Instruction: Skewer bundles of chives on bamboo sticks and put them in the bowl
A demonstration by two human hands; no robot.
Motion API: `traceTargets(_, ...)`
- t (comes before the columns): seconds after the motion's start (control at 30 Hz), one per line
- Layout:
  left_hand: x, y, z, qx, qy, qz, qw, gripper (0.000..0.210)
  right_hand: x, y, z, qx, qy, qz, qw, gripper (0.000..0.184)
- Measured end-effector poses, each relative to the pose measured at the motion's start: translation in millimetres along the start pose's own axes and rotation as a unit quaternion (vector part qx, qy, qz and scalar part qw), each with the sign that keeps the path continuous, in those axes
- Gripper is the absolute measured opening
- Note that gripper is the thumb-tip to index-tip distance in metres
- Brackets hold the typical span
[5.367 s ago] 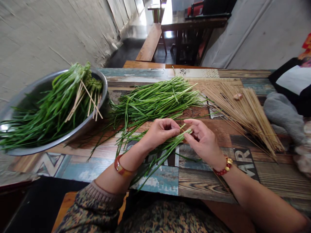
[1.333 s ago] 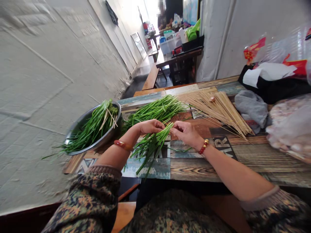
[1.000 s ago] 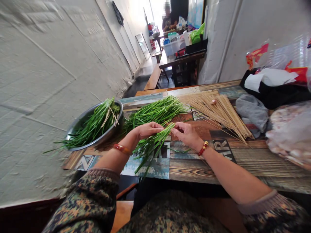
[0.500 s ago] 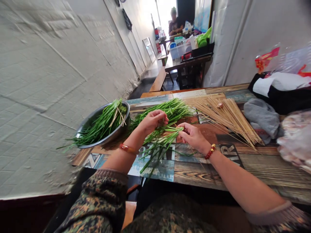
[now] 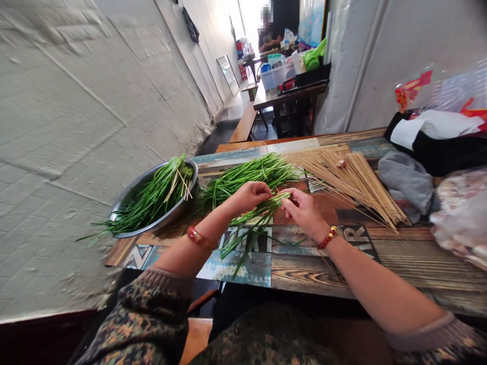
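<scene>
My right hand [image 5: 304,210] pinches a small bunch of green chives [image 5: 253,238] by the pale stem ends, with the leaves hanging down to the left over the table edge side. Close beside those stem ends, my left hand [image 5: 254,196] has its fingers closed together; what lies between them is hidden. Behind both hands a larger pile of chives [image 5: 251,175] lies on the table. To the right of it, many thin wooden skewers [image 5: 357,187] are spread in a fan, with a small brownish piece [image 5: 341,163] on top.
At the left, a metal basin [image 5: 152,229] holds chives and some skewered bundles. A grey plastic bag [image 5: 405,177] and a clear bag of pale food [image 5: 462,215] stand right on the patterned wooden table [image 5: 312,268]. Farther back, a person [image 5: 268,38] sits beyond another table.
My left hand has moved slightly down and right, closer to the stem ends in my right hand. The view has shifted a little; the right hand still holds the chives.
</scene>
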State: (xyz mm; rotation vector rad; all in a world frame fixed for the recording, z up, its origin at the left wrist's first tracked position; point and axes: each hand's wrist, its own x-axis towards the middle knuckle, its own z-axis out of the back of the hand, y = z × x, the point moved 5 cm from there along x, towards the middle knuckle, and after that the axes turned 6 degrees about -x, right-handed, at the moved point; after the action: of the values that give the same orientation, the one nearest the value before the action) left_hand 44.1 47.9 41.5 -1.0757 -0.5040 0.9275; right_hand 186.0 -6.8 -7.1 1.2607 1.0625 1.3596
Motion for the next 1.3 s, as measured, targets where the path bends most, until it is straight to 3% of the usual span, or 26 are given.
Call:
traceTargets(0.2,-10,1,-10.8,-0.039,0.009,0.016,0.999,0.013,-1,3,5,0.025,-0.032,0.011,0.999,0.028)
traceTargets(0.3,-14,0,0.0,-0.050,-0.021,0.023,0.998,0.012,0,9,17,0.058,-0.075,0.014,0.995,0.024)
traceTargets(0.43,-19,-4,46.8,-0.133,-0.088,0.026,0.987,0.022,4,11,29,0.139,-0.099,0.017,0.985,0.020)
traceTargets(0.5,-22,-10,83.5,-0.171,-0.168,-0.001,0.971,0.026,5,10,30,0.171,-0.086,0.009,0.981,0.019)
traceTargets(0.63,-30,-33,150.7,-0.146,-0.353,-0.087,0.920,0.018,2,11,22,0.162,-0.038,-0.011,0.986,0.021)
traceTargets(0.7,-33,-51,169.3,-0.118,-0.421,-0.138,0.889,0.012,1,11,17,0.130,-0.014,-0.023,0.991,0.023)
traceTargets(0.77,-32,-71,172.9,-0.083,-0.449,-0.182,0.871,0.007,-1,10,13,0.104,0.008,-0.028,0.994,0.025)
traceTargets(0.87,-23,-91,148.8,-0.017,-0.417,-0.209,0.884,0.008,-3,11,8,0.093,0.038,-0.021,0.995,0.026)
traceTargets(0.97,-11,-83,94.1,0.012,-0.281,-0.169,0.944,0.009,-6,15,5,0.097,0.062,-0.019,0.993,0.026)
traceTargets(1.07,-7,-50,33.1,-0.007,-0.125,-0.063,0.990,0.013,-9,20,5,0.088,0.065,-0.014,0.994,0.025)
traceTargets(1.17,-13,-21,-2.4,-0.104,-0.080,0.004,0.991,0.024,-8,24,7,0.016,0.049,0.025,0.998,0.020)
traceTargets(1.3,-15,-7,-20.9,-0.213,-0.052,0.019,0.976,0.028,-4,24,9,-0.075,0.025,0.071,0.994,0.017)
